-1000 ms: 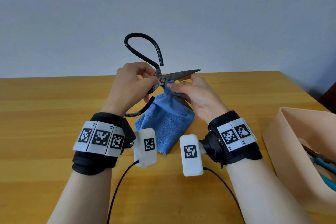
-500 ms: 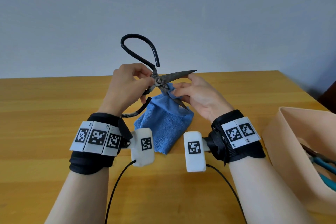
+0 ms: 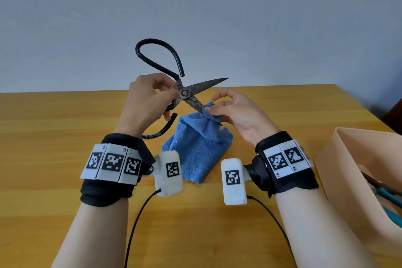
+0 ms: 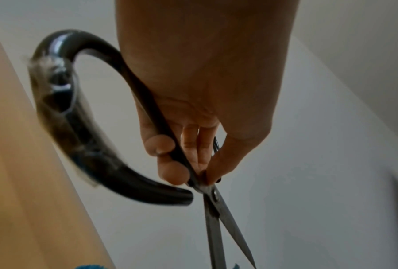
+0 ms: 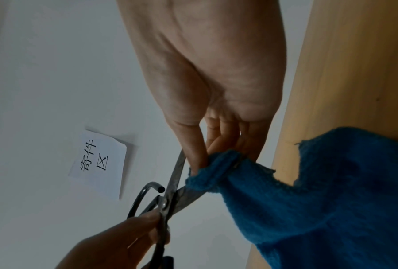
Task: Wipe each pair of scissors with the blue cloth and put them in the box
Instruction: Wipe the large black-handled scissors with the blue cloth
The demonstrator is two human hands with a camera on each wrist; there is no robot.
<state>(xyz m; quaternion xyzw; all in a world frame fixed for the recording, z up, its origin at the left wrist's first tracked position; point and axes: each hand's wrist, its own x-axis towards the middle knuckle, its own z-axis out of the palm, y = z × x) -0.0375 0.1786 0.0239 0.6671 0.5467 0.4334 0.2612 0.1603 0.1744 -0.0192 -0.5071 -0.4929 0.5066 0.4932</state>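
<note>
One pair of black-handled scissors is held in the air above the table's far middle, blades parted; the left hand grips it by the handle shanks just behind the pivot; the right hand pinches one blue cloth around the lower blade, the cloth's hanging end reaching the wood; one beige box stands at the right edge, teal-handled tools inside, their number unclear.
</note>
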